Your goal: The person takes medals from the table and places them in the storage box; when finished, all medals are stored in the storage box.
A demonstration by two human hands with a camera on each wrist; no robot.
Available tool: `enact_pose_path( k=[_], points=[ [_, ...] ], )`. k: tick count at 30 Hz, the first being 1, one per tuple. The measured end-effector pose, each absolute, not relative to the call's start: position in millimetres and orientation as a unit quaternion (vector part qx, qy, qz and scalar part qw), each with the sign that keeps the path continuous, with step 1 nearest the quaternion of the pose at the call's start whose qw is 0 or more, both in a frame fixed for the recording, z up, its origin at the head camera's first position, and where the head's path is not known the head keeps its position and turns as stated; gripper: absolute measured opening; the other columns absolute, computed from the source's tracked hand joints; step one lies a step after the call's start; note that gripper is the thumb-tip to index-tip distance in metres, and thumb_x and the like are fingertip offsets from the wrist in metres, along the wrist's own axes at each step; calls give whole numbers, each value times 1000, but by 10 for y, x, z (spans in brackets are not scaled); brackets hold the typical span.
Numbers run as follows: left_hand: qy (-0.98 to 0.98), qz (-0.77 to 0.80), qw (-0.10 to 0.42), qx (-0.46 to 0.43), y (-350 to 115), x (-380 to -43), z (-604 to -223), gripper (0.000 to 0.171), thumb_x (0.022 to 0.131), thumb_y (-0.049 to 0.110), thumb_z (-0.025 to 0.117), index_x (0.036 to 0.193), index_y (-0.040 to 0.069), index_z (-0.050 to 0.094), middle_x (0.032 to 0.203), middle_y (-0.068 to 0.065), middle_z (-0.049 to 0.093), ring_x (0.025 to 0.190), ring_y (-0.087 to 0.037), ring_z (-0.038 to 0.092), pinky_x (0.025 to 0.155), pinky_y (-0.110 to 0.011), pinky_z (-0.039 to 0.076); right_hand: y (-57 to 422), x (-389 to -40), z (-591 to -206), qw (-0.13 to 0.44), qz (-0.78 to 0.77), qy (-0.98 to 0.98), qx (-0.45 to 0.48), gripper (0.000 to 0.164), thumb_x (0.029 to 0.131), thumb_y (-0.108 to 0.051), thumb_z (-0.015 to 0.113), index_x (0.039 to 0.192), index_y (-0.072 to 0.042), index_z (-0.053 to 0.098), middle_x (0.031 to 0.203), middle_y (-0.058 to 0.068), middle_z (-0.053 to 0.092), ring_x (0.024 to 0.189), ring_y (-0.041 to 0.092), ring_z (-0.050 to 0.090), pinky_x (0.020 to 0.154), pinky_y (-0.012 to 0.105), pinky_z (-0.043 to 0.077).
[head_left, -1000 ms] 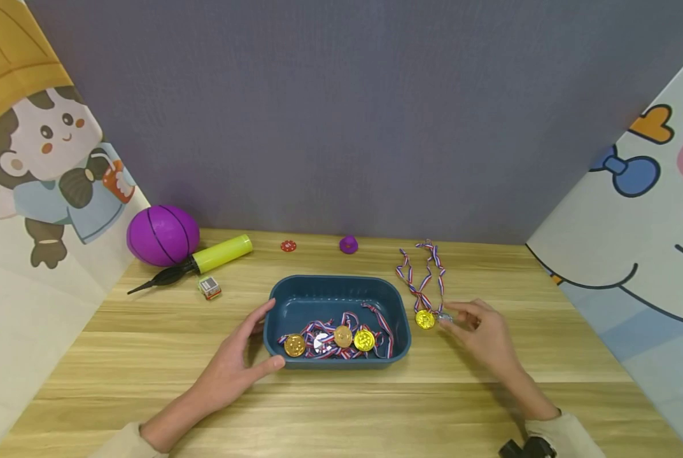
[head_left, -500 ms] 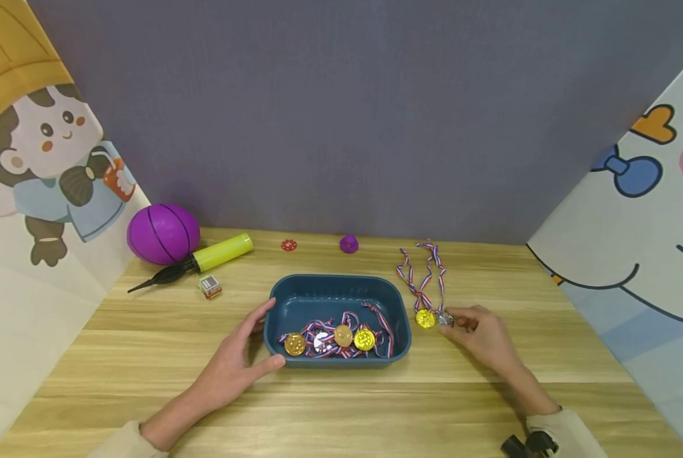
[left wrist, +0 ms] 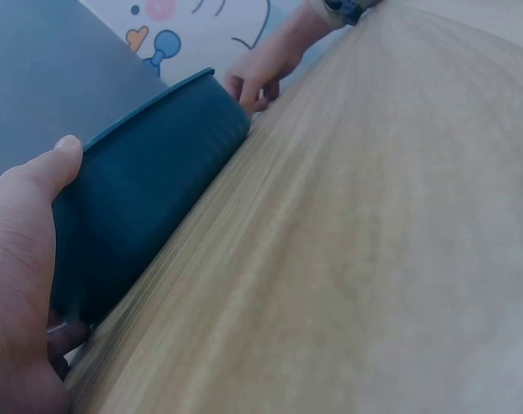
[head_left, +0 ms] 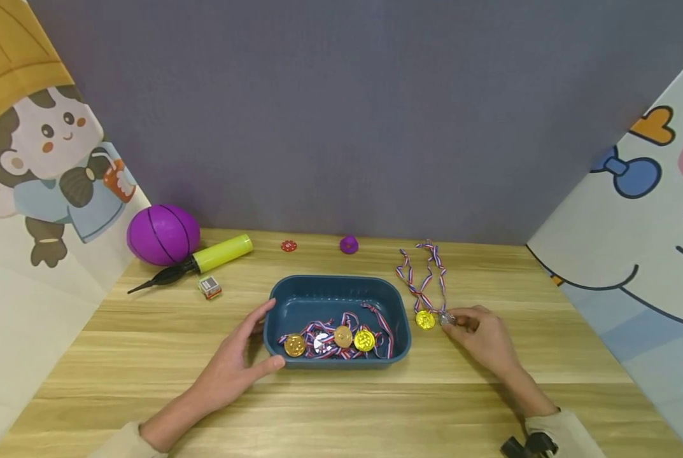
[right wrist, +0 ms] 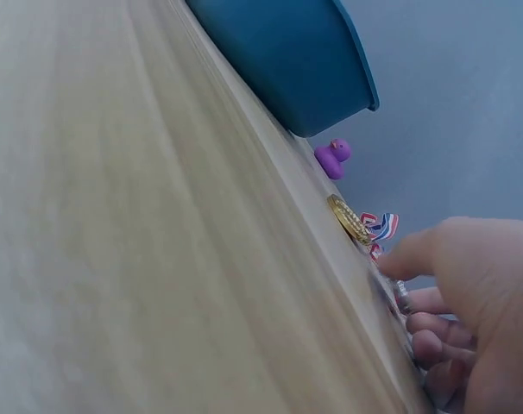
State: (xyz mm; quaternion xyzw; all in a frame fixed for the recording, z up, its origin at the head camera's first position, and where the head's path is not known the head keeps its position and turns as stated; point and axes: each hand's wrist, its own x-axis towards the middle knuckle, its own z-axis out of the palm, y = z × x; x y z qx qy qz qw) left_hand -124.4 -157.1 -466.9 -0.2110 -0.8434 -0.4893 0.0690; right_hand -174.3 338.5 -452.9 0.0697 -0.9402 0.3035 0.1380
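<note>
My left hand (head_left: 233,367) holds the left end of a dark blue plastic basin (head_left: 341,364), thumb on the front rim and fingers along the side. Inside, tangled striped ribbons lie with gold-coloured medals, such as a bright gold medal (head_left: 365,340), and a white glare-covered disc (head_left: 321,344). To the basin's right, my right hand (head_left: 483,337) pinches the edge of a silver medal (head_left: 447,319) low at the table. Beside it lies a gold medal (head_left: 424,320), with red, white and blue ribbons (head_left: 421,286) stretching toward the back. My fingers partly cover the silver medal.
A purple ball (head_left: 163,235), a yellow-and-black hand pump (head_left: 222,253) and a small boxy toy (head_left: 210,287) stand at the left. Along the back are a red chip (head_left: 288,245) and a purple rubber duck (right wrist: 333,158). A grey wall (head_left: 341,127) closes the rear.
My right fingers have shifted slightly at the silver medal, which has tilted and moved a little to the right. The left hand and basin stay in place.
</note>
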Motion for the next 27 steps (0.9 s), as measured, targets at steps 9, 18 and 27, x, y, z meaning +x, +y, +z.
enact_pose_path(
  k=[9,18,27],
  points=[
    [-845,-487,70,-211,-1568,-1254,-4679,100,95,29,90,176,27,31,157,-13,62,141,-34,62,120,-71,41,3373,-1732,-4500,210,369,-905,40,18,92,-11,89,108,-7,82,98,9,75,76,3,65,68,16,53],
    [-844,-488,70,-212,-1568,-1257,-4684,100,95,28,90,176,27,31,157,-13,62,141,-33,62,120,-69,42,3373,-1701,-4423,319,481,-814,69,23,89,15,72,111,8,74,100,-7,75,83,3,70,75,11,57],
    [-846,-485,69,-210,-1570,-1251,-4671,100,95,28,89,176,29,30,157,-13,62,140,-34,62,120,-70,42,3345,-1764,-4430,342,673,-608,244,15,99,19,57,111,26,51,130,22,76,125,26,73,114,27,55]
  ],
)
